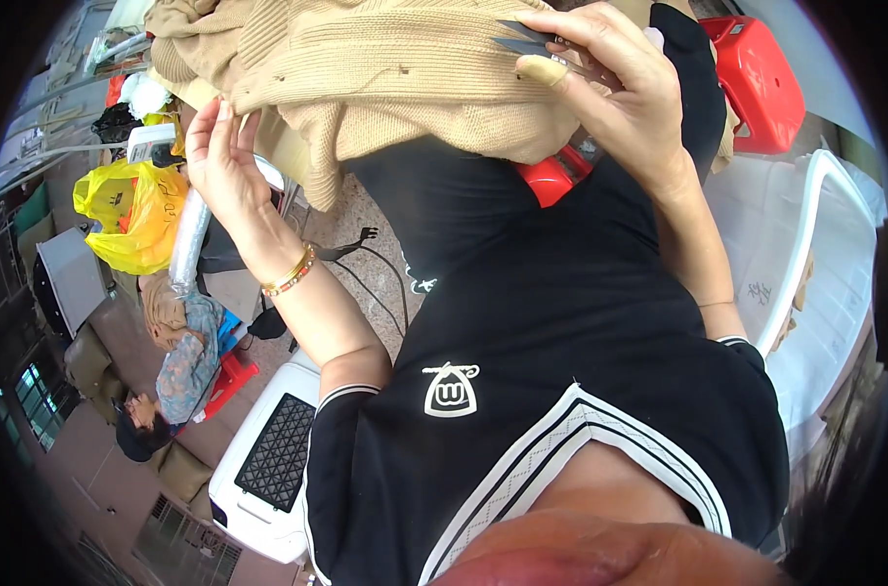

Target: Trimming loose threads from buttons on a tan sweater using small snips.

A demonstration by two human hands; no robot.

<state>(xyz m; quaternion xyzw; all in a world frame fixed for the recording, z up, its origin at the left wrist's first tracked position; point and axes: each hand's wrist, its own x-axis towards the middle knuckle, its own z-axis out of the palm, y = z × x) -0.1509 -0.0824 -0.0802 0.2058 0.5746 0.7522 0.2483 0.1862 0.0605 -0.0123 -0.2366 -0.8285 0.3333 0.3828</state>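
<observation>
A tan knitted garment [366,73] lies spread over my lap, with ribbed bands and a few small dark marks or holes along one band. My left hand [227,156] pinches the garment's edge between thumb and fingers. In my right hand [625,93] is a small pair of dark thread snips [522,41], its two blades apart and pointing left just above the knit. Something yellowish covers the tip of my right thumb. A loose thread seems to curve across the band between my hands.
A yellow plastic bag [136,220] stands at the left, near a white machine or box [268,459]. Black cables [371,269] run over the floor. At the right are a red stool [757,83] and a translucent plastic bin [805,264]. Another person [185,361] sits at the far left.
</observation>
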